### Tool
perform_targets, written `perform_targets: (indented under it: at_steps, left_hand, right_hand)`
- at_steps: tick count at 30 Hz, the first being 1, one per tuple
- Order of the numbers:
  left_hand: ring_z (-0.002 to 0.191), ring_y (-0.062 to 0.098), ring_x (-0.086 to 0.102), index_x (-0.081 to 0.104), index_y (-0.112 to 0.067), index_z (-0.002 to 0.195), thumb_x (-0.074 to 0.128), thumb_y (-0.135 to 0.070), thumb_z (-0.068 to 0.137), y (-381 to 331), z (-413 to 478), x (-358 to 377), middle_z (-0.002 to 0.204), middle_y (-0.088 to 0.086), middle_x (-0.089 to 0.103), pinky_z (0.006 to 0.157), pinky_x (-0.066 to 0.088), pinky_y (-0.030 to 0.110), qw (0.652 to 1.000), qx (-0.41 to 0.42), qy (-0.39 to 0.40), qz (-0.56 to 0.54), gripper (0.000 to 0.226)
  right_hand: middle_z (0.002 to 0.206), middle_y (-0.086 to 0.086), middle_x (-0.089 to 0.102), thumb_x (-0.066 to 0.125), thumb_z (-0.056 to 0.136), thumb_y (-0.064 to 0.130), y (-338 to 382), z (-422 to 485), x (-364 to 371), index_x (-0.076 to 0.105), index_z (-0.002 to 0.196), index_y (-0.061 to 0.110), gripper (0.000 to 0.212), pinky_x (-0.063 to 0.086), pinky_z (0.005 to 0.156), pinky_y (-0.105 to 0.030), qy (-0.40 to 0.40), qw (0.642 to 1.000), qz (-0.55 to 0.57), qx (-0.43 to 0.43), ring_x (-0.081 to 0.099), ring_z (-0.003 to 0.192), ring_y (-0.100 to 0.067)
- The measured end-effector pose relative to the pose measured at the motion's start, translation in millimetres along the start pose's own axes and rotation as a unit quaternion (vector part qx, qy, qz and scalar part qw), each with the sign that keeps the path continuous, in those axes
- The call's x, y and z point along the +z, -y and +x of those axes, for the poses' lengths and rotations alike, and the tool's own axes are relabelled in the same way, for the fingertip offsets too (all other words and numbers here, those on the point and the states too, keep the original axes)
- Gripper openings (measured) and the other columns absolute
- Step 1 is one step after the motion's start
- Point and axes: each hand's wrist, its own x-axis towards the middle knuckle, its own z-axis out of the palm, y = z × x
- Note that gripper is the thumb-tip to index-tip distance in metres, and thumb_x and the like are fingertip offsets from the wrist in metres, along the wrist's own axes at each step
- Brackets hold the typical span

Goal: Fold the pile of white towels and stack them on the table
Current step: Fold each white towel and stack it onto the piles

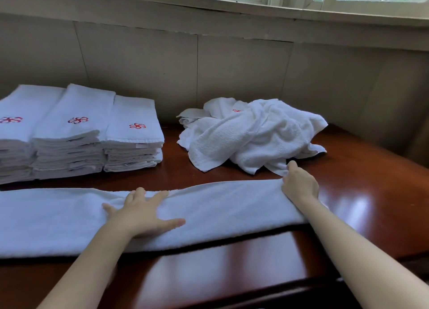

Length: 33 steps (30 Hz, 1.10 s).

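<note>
Head view shows three stacks of folded white towels (76, 141) side by side at the far left of the table (371, 192), each top towel bearing one red emblem (137, 126). One loose heap of unfolded towels (255, 136) lies at the far centre-right. One long towel (232, 215), folded lengthwise into a smooth band, lies across the near part of the table. The left hand (144, 213) presses flat on it, fingers spread, grasping nothing. The right hand (300, 185) grasps its right end, fingers curled at the far edge.
</note>
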Motion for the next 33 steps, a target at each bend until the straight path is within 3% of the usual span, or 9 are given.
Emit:
perform_targets:
  at_steps: [3, 5, 11, 16, 19, 22, 27, 31, 33]
  left_hand:
    - [0.119, 0.016, 0.044, 0.046, -0.035, 0.111, 0.032, -0.065, 0.091, -8.6, 2.5, -3.1, 0.118, -0.006, 0.047, 0.107, 0.019, 0.061, 0.988, 0.033, -0.145, 0.040, 0.038]
    - [0.103, 0.018, 0.054, 0.047, -0.026, 0.090, 0.030, -0.043, 0.100, -7.5, 10.6, -7.0, 0.103, -0.005, 0.058, 0.103, 0.031, 0.045, 0.975, 0.065, -0.211, 0.023, 0.026]
    - [0.066, 0.018, 0.047, 0.042, -0.015, 0.065, 0.044, -0.029, 0.100, 17.5, 34.5, -12.0, 0.065, -0.002, 0.051, 0.059, 0.030, 0.032, 0.976, 0.115, -0.116, -0.143, 0.037]
    - [0.096, 0.015, 0.057, 0.053, -0.029, 0.098, 0.048, -0.043, 0.096, 16.4, 39.5, -7.8, 0.103, -0.007, 0.063, 0.078, 0.042, 0.032, 0.983, 0.095, -0.096, -0.126, 0.015]
    - [0.118, 0.016, 0.049, 0.039, -0.029, 0.135, 0.050, -0.056, 0.091, 12.7, 36.0, -11.1, 0.126, -0.006, 0.051, 0.095, 0.042, 0.034, 0.991, 0.097, -0.077, -0.058, 0.053]
    - [0.121, 0.018, 0.045, 0.024, -0.033, 0.147, 0.042, -0.066, 0.088, 9.8, 29.2, -8.2, 0.124, -0.003, 0.046, 0.099, 0.040, 0.035, 0.991, 0.090, -0.101, -0.020, 0.070]
    - [0.128, 0.018, 0.034, 0.024, -0.034, 0.147, 0.024, -0.074, 0.086, 1.2, 19.9, 10.4, 0.133, -0.001, 0.037, 0.114, 0.016, 0.050, 0.990, 0.032, -0.131, 0.030, 0.073]
    - [0.127, 0.021, 0.032, 0.031, -0.036, 0.143, 0.030, -0.074, 0.086, -2.2, 21.3, 7.7, 0.133, 0.001, 0.037, 0.112, 0.013, 0.057, 0.993, 0.007, -0.114, 0.012, 0.068]
    - [0.119, 0.021, 0.038, 0.045, -0.032, 0.131, 0.040, -0.066, 0.088, -6.8, 15.9, 7.1, 0.124, 0.000, 0.043, 0.107, 0.026, 0.049, 0.983, 0.006, -0.180, 0.015, 0.055]
  right_hand:
    - [0.086, -0.005, 0.049, 0.046, 0.083, 0.007, -3.0, -8.4, -7.0, 0.040, 0.108, 0.011, 0.026, 0.037, 0.065, -0.034, 0.013, 0.998, 0.053, 0.018, 0.050, 0.081, -0.030]
    - [0.087, -0.009, 0.050, 0.045, 0.083, 0.009, -7.9, -11.0, -11.3, 0.040, 0.108, 0.011, 0.026, 0.037, 0.068, -0.034, 0.017, 0.994, 0.087, 0.063, 0.048, 0.082, -0.031]
    - [0.108, -0.020, 0.061, 0.042, 0.097, 0.020, -31.6, -16.5, -16.3, 0.044, 0.107, 0.009, 0.016, 0.037, 0.072, -0.035, 0.042, 0.996, 0.019, 0.078, 0.056, 0.099, -0.038]
    - [0.100, -0.023, 0.063, 0.043, 0.097, 0.016, -35.4, -18.3, -11.8, 0.048, 0.108, 0.009, 0.014, 0.034, 0.070, -0.035, -0.004, 0.999, 0.027, 0.028, 0.056, 0.092, -0.041]
    - [0.093, -0.024, 0.064, 0.042, 0.097, 0.013, -38.1, -17.3, -13.3, 0.049, 0.110, 0.007, 0.016, 0.034, 0.068, -0.036, -0.024, 0.999, 0.025, -0.002, 0.057, 0.088, -0.042]
    - [0.096, -0.024, 0.065, 0.042, 0.098, 0.019, -41.2, -16.5, -18.3, 0.051, 0.109, 0.007, 0.018, 0.037, 0.069, -0.038, 0.013, 0.999, 0.019, -0.023, 0.057, 0.090, -0.040]
    - [0.117, -0.005, 0.052, 0.047, 0.091, 0.016, -4.5, -23.3, -30.2, 0.055, 0.114, 0.021, 0.025, 0.038, 0.088, -0.035, 0.013, 0.954, -0.291, -0.069, 0.048, 0.107, -0.027]
    - [0.117, -0.005, 0.053, 0.047, 0.089, 0.015, 72.2, -48.8, -26.0, 0.061, 0.106, 0.015, 0.023, 0.036, 0.090, -0.034, 0.033, 0.964, -0.126, -0.231, 0.050, 0.113, -0.027]
    - [0.135, -0.007, 0.048, 0.041, 0.098, 0.028, 113.2, -73.0, -17.9, 0.058, 0.123, 0.013, 0.033, 0.032, 0.101, -0.035, 0.171, 0.946, 0.025, -0.273, 0.042, 0.129, -0.026]
